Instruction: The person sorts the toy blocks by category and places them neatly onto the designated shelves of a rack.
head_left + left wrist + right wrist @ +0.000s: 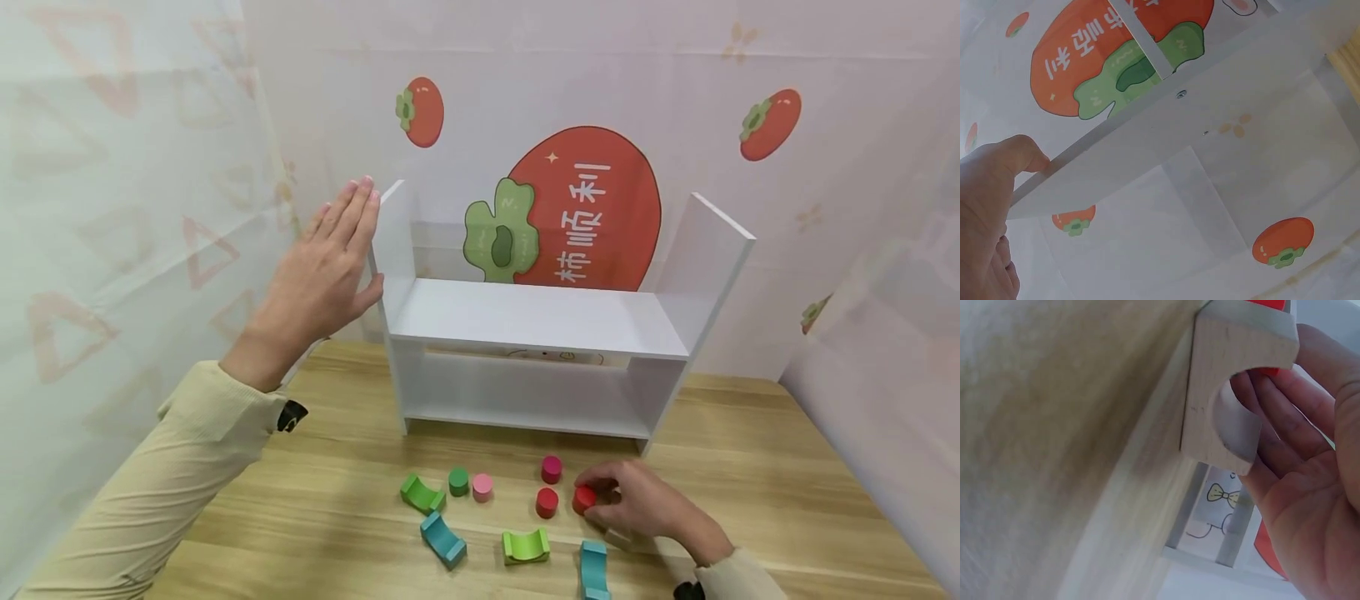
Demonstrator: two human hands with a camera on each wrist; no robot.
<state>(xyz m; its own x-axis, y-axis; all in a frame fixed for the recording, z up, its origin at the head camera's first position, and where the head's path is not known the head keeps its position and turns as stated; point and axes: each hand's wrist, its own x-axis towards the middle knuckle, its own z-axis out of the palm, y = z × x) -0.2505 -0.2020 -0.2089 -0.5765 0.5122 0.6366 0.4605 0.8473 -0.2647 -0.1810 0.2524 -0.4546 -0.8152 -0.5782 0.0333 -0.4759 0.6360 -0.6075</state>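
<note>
A white two-tier shelf (540, 321) stands on the wooden table. My left hand (330, 250) rests against its left side panel (1141, 137), fingers straight and pointing up, thumb at the panel's edge. Low on the right, my right hand (645, 504) pinches a red cylinder block (584, 500) between thumb and fingers, close over the table. Beside it are another red cylinder (547, 502) and a dark pink one (551, 469). In the right wrist view, a plain wooden arch block (1204, 400) stands before the right palm, partly covering the fingers.
Left of the red cylinders are a green cylinder (458, 481), a pink cylinder (482, 487), two light green curved blocks (422, 494) and two blue curved ones (443, 540). Behind the shelf hangs a white cloth (330, 100) with persimmon prints.
</note>
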